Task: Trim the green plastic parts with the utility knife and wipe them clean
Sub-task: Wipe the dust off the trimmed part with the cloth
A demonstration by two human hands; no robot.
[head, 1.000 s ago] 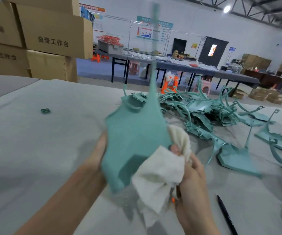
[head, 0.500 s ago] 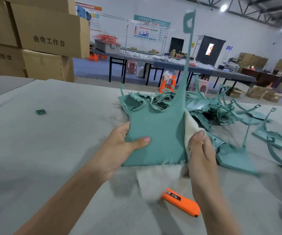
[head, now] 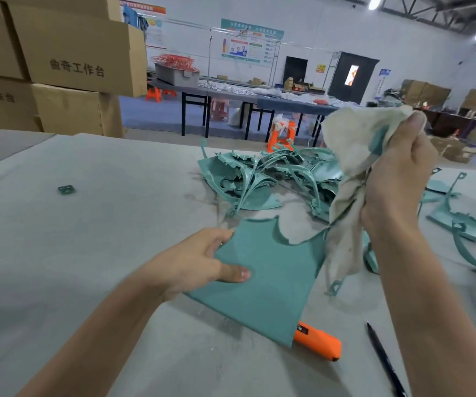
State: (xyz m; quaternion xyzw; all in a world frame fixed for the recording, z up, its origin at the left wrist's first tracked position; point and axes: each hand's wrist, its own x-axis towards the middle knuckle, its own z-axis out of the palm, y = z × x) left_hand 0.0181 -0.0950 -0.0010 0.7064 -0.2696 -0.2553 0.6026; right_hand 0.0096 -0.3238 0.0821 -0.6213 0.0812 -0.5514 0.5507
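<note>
My left hand grips the left edge of a flat green plastic part, thumb on top, holding it tilted low over the grey table. Its thin stem runs up to the right and disappears into a white cloth. My right hand is raised and grips that cloth wrapped around the stem's upper end, where a bit of green shows. The orange utility knife lies on the table, half hidden under the part's near corner. A pile of green parts sits behind.
A black pen lies right of the knife. More green parts are spread at the right. A small green scrap lies far left. Cardboard boxes are stacked at the back left.
The part has tipped from upright to lying low over the table. My right hand slid the cloth up along the stem to its far end. The knife is now partly covered by the part.
</note>
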